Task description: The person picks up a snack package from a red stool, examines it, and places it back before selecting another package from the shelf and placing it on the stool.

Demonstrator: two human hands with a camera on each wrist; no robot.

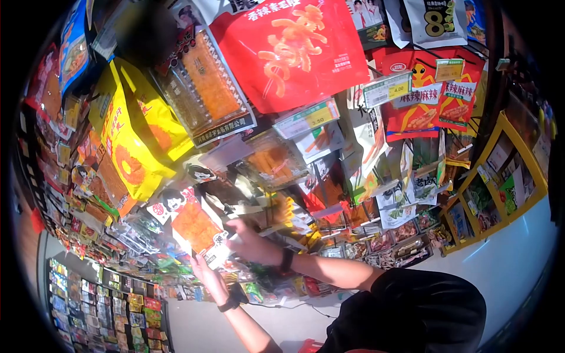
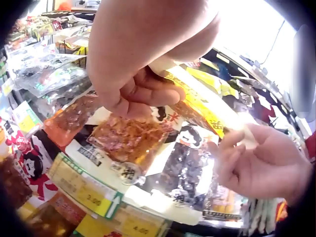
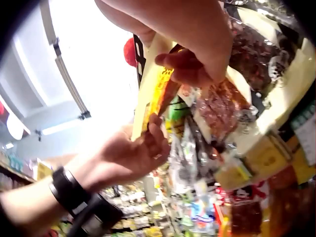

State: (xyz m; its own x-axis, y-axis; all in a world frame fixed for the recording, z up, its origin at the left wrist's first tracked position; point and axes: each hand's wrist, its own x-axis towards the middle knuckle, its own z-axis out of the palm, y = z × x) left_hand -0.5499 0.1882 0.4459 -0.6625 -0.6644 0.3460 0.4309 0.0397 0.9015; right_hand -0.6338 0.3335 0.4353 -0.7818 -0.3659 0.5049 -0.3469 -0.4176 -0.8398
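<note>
Packet (image 1: 196,226) between both hands (image 1: 209,279) (image 1: 254,245); each grips an edge.

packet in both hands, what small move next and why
I'd probably tilt the packet to bring its yellow printed side up: the left hand and the right hand both hold it by its edges, and that side seems turned towards the racked snacks.
</note>
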